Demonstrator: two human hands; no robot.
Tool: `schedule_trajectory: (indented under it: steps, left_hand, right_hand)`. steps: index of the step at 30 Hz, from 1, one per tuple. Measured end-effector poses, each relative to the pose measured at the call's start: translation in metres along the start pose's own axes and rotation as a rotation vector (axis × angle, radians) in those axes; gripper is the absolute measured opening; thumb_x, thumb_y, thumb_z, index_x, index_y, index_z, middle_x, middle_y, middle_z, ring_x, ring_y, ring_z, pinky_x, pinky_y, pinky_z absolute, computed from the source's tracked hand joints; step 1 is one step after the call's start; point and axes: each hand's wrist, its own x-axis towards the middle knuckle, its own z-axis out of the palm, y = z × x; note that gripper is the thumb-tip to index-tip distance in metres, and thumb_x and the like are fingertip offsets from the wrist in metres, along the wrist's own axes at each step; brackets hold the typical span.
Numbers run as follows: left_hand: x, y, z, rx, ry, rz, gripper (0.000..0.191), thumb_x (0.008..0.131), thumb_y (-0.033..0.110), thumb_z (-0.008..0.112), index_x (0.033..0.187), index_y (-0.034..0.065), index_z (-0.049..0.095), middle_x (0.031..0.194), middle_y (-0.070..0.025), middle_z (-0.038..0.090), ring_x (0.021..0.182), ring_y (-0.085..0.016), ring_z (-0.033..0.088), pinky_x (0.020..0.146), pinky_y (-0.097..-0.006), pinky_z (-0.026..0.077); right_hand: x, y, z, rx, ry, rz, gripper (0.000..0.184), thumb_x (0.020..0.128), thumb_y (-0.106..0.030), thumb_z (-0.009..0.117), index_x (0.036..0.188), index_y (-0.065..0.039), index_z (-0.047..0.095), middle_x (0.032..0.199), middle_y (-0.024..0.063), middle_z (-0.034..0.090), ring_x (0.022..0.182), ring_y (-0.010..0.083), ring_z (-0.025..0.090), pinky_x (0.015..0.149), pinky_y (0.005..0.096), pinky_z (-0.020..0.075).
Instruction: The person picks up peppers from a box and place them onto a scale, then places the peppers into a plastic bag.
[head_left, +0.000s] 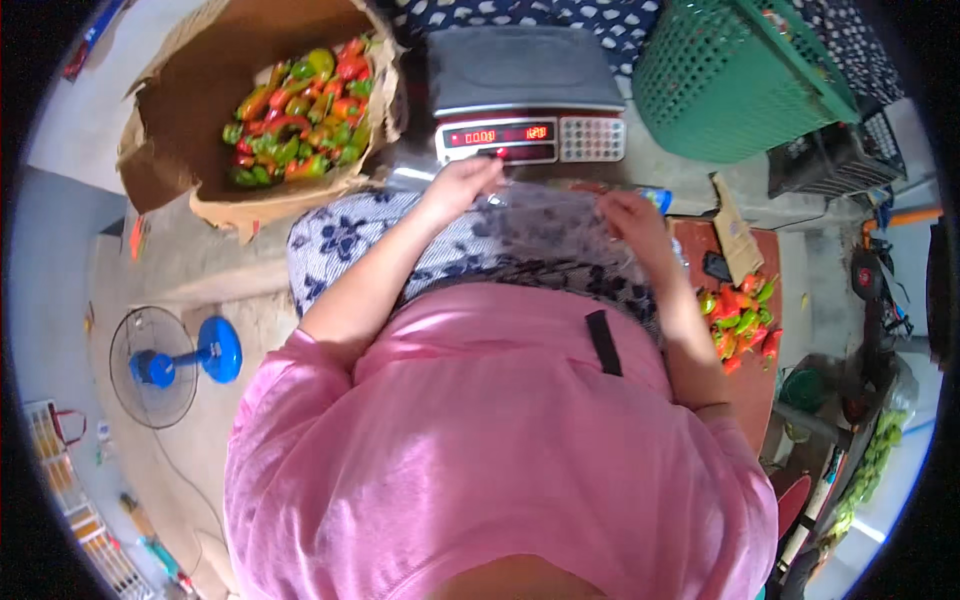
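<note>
A clear plastic bag (540, 210) is stretched across my lap between both hands. My left hand (469, 180) pinches its left side, just in front of the display of a digital weighing scale (525, 67). On the other side my right hand (630, 214) grips the bag with curled fingers. The scale's grey platform bears nothing, and its red digits are lit. Left of the scale, a torn cardboard box (172, 127) holds many red, green and orange peppers (300, 120).
At the upper right stands a green perforated plastic basket (735, 82) beside a black crate (836, 157). More peppers (739, 319), a dark phone-like object (717, 265) and a cardboard piece (735, 232) lie on a reddish board (761, 397). A blue fan (161, 367) is to my left.
</note>
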Motion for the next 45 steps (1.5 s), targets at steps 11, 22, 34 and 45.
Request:
schedule_trajectory:
  steps: [11, 22, 34, 45]
  left_hand:
    - [0.004, 0.002, 0.002, -0.105, -0.347, 0.067, 0.044, 0.088, 0.009, 0.054, 0.130, 0.0053, 0.042, 0.105, -0.0035, 0.058, 0.100, -0.011, 0.054, 0.082, -0.0227, 0.041]
    - [0.008, -0.007, -0.004, -0.098, -0.113, -0.119, 0.023, 0.090, 0.024, 0.057, 0.100, 0.0043, 0.065, 0.081, 0.0031, 0.062, 0.080, -0.005, 0.055, 0.072, -0.0182, 0.040]
    - [0.009, -0.008, -0.007, 0.028, -0.235, -0.063, 0.018, 0.087, 0.020, 0.061, 0.092, 0.0038, 0.067, 0.087, 0.0009, 0.064, 0.083, -0.007, 0.056, 0.080, -0.0215, 0.041]
    - [0.008, -0.006, 0.006, -0.143, -0.107, 0.005, 0.014, 0.087, 0.014, 0.061, 0.090, 0.0016, 0.067, 0.085, -0.0022, 0.065, 0.089, -0.009, 0.058, 0.083, -0.0226, 0.043]
  right_hand:
    - [0.017, 0.010, 0.000, 0.048, 0.071, -0.029, 0.023, 0.089, -0.025, 0.058, 0.079, -0.004, 0.062, 0.056, -0.0036, 0.044, 0.053, 0.0051, 0.041, 0.049, 0.0224, 0.0325]
    - [0.012, 0.010, -0.007, 0.127, 0.031, -0.012, 0.023, 0.089, -0.024, 0.057, 0.080, -0.004, 0.063, 0.057, -0.0061, 0.042, 0.053, 0.0040, 0.038, 0.049, 0.0219, 0.0295]
    - [0.011, 0.008, -0.005, 0.124, 0.071, -0.033, 0.023, 0.091, -0.023, 0.054, 0.078, -0.006, 0.060, 0.056, -0.0057, 0.042, 0.051, 0.0028, 0.035, 0.048, 0.0196, 0.0258]
    - [0.010, 0.010, -0.001, 0.027, 0.016, -0.013, 0.024, 0.089, -0.024, 0.056, 0.080, -0.003, 0.063, 0.059, -0.0033, 0.047, 0.056, 0.0051, 0.042, 0.053, 0.0227, 0.0332]
